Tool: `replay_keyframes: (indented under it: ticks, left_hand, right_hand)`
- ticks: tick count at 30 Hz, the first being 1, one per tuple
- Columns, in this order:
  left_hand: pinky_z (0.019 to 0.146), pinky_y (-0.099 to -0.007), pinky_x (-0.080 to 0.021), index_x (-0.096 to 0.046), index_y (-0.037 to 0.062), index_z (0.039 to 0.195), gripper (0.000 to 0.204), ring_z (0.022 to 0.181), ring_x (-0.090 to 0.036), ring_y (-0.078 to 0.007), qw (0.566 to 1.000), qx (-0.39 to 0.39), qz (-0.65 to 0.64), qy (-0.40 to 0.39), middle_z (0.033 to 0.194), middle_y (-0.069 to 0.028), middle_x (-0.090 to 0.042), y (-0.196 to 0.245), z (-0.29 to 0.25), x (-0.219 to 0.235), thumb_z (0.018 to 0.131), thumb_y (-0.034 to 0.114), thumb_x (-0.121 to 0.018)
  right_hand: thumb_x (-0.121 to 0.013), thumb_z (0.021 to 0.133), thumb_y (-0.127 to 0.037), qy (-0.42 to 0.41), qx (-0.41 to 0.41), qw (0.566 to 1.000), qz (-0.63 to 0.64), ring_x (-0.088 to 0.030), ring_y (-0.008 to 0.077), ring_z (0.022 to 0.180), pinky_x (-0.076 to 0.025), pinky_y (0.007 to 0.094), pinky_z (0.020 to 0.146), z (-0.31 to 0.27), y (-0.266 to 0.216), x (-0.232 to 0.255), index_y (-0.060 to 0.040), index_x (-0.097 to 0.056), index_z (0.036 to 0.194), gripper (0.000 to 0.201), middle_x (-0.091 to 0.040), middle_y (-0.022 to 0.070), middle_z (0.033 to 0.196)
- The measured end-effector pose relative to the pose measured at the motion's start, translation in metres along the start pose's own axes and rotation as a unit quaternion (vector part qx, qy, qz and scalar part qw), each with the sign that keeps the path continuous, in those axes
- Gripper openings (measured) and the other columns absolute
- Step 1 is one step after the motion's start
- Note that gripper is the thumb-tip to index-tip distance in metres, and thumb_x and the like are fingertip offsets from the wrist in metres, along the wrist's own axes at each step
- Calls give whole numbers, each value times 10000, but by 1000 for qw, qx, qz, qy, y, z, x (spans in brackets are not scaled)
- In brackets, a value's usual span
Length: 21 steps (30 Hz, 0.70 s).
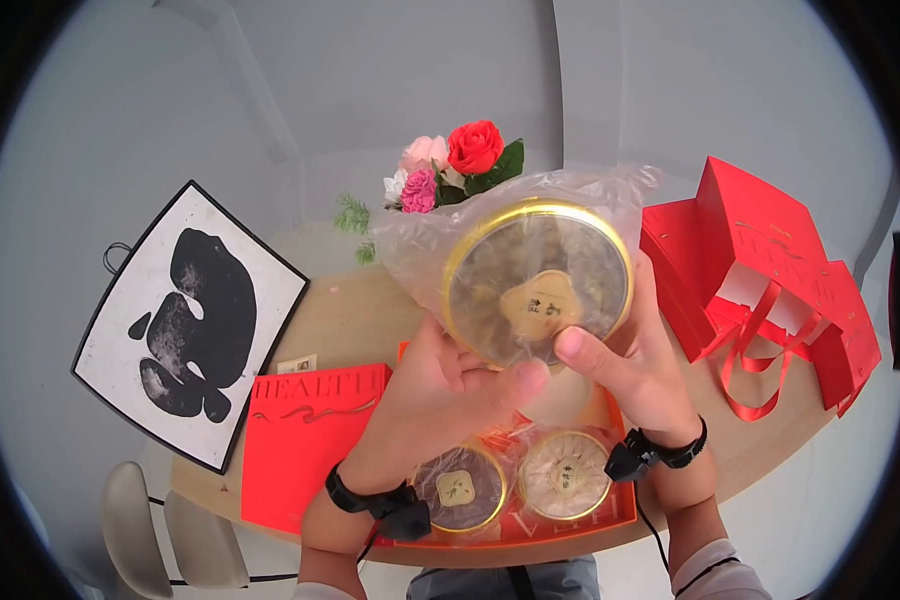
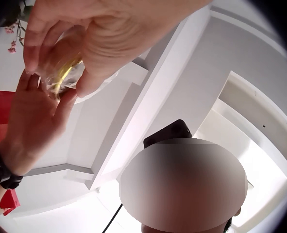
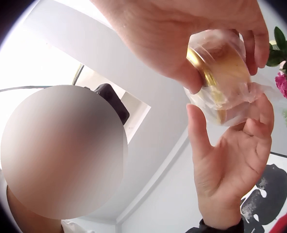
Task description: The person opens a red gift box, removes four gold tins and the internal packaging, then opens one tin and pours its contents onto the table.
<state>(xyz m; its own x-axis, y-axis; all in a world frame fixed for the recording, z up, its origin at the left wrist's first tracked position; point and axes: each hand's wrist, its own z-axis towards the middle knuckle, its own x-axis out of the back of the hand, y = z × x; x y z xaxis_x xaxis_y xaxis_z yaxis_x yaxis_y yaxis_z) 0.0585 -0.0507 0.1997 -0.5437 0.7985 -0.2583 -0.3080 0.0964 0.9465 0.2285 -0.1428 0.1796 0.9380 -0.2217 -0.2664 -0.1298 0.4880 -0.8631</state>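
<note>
A round clear jar (image 1: 480,255) with a gold rim and a small paper label is raised above the table, wrapped in a thin plastic bag (image 1: 405,235). My right hand (image 1: 645,365) grips its right side, thumb on the face beside the label and fingers behind. My left hand (image 1: 425,385) holds the lower left, its thumb along the bottom edge. In the right wrist view the left fingers (image 3: 262,114) are curled at the gathered bag behind the jar (image 3: 226,68). Below the hands, a dark-filled jar (image 1: 475,510) and a pale-filled jar (image 1: 580,465) lie in an orange-red box (image 1: 625,500).
A red lid (image 1: 310,450) marked HEALTH lies at the left, near a black-and-white picture panel (image 1: 160,270). Red gift bags (image 1: 770,240) with ribbon handles (image 1: 755,400) occupy the right side. Artificial flowers (image 1: 475,148) stand behind the raised jar.
</note>
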Motion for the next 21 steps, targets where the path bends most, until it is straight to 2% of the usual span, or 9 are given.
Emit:
replay_keyframes:
  ticks: [2, 3, 5, 8, 9, 11, 15, 17, 21]
  left_hand:
    - [1065, -352, -475, -323, -12, 1460, 705, 1307, -533, -205, 999, 35, -7, 4, 1376, -125, -554, 4, -1, -1, 916, 115, -754]
    - [1065, -352, -475, -323, -12, 1460, 705, 1307, -533, -205, 999, 36, -8, 4, 1376, -125, -554, 2, 0, 0, 916, 115, -754]
    - [1081, -345, -456, -389, -25, 1426, 597, 1306, -528, -187, 998, 48, -1, 29, 1398, -118, -543, -3, 1, 2, 946, 107, -717]
    - [1074, -338, -457, -417, -23, 1416, 555, 1302, -529, -173, 996, 55, -47, 47, 1394, -108, -549, 2, 0, -1, 955, 97, -702]
    - [1074, -338, -457, -417, -23, 1416, 555, 1302, -529, -173, 996, 57, -47, 47, 1394, -108, -549, 0, 0, 0, 955, 97, -702]
    - [1068, -327, -457, -412, -20, 1418, 565, 1290, -535, -166, 1000, 10, -5, 23, 1392, -105, -552, -6, 0, 1, 953, 108, -706]
    - [1062, -329, -460, -410, -17, 1422, 580, 1278, -543, -169, 999, 19, 1, 27, 1398, -99, -550, -9, 2, 0, 943, 103, -713]
    - [1079, -341, -432, -409, 3, 1468, 605, 1321, -507, -183, 1000, 6, 23, -13, 1430, -94, -534, -8, 7, 5, 944, 88, -698]
    - [1046, -364, -465, -370, 3, 1473, 673, 1291, -516, -201, 997, -13, 68, 42, 1440, -129, -502, -10, 9, 16, 916, 104, -733]
  right_hand:
    - [-747, 931, -156, -7, 28, 999, -45, -457, 244, 1357, -395, 399, 1115, 0, 1, 0, -20, -238, 1511, 784, -451, 141, 1443]
    - [-747, 931, -156, -6, 26, 999, -45, -457, 244, 1357, -395, 399, 1115, 0, 0, 1, -20, -238, 1511, 784, -451, 141, 1443]
    - [-725, 953, -207, -13, -27, 999, -37, -450, 231, 1353, -377, 388, 1119, 1, -5, 4, -16, -253, 1513, 757, -435, 136, 1455]
    - [-704, 971, -255, 0, -62, 998, -13, -458, 205, 1333, -362, 364, 1119, 3, -4, 4, -15, -298, 1500, 709, -444, 126, 1453]
    - [-704, 971, -255, 2, -63, 998, -13, -458, 205, 1333, -362, 364, 1119, 5, -3, 6, -15, -298, 1500, 709, -444, 126, 1453]
    - [-700, 976, -250, 22, -95, 993, 66, -482, 181, 1310, -384, 343, 1103, 8, 2, 9, -8, -328, 1488, 678, -490, 112, 1418]
    - [-706, 973, -236, 34, -73, 996, 34, -517, 170, 1281, -417, 334, 1077, 14, 6, 13, 13, -358, 1467, 654, -556, 106, 1356]
    - [-736, 948, -205, 11, -91, 995, 23, -551, 173, 1248, -445, 336, 1057, 19, 6, 20, 38, -391, 1441, 650, -594, 109, 1320]
    - [-782, 906, -182, -11, -113, 994, -9, -564, 181, 1240, -446, 334, 1059, 37, 14, 46, 53, -443, 1406, 648, -604, 118, 1315]
